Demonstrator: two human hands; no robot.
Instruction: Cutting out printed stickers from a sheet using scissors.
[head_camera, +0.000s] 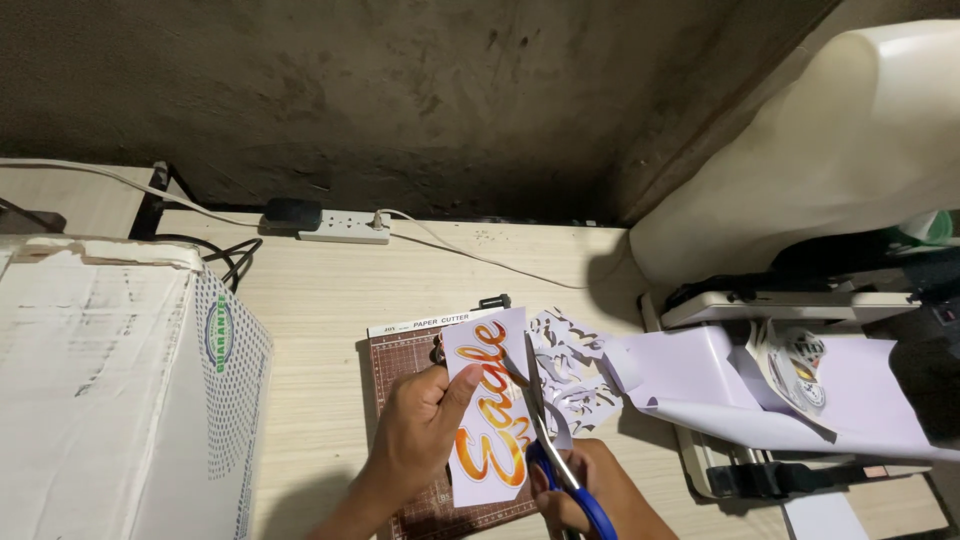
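My left hand (418, 425) pinches a white paper strip (487, 410) printed with orange and red script lettering, holding it upright over a brown paper cutter board (395, 365). In my right hand (590, 490) are blue-handled scissors (552, 445), their blades open against the strip's right edge. Just right of the strip lie several cut paper scraps (572, 365).
A large white carton (110, 390) fills the left. A white power strip (340, 228) with cables lies at the back of the wooden table (310, 300). On the right stands a white machine (840, 150) with a curled white sheet (720, 385) carrying round printed stickers (800, 365).
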